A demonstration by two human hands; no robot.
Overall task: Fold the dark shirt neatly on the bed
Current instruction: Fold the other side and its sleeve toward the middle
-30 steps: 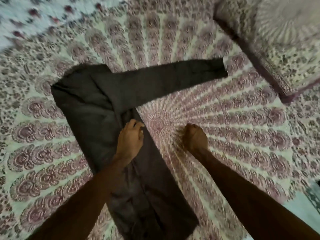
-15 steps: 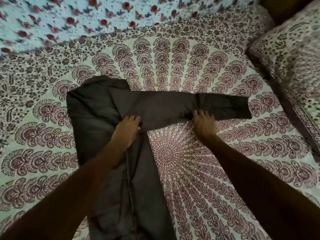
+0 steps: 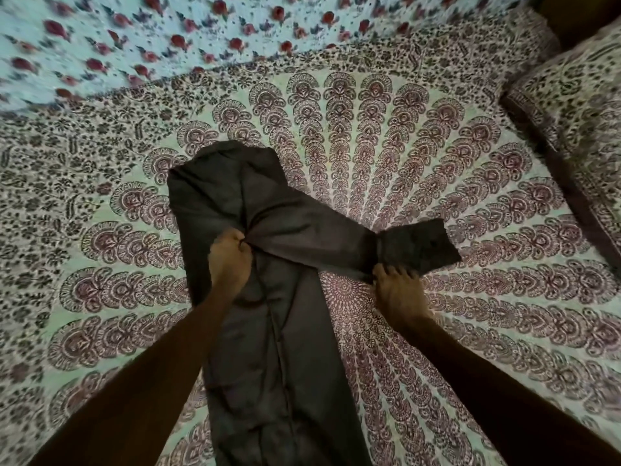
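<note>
The dark shirt (image 3: 268, 364) lies lengthwise on the mandala-print bedspread (image 3: 487, 331), left of centre, with its sleeve (image 3: 319, 237) stretched out to the right. The left hand (image 3: 230, 260) has its fingers curled tight on bunched cloth where sleeve meets body, and the right hand (image 3: 400, 290) pinches the sleeve's near edge by the cuff. A patterned pillow (image 3: 578, 129) lies at the far right and a floral sheet (image 3: 134, 35) runs along the far left.
</note>
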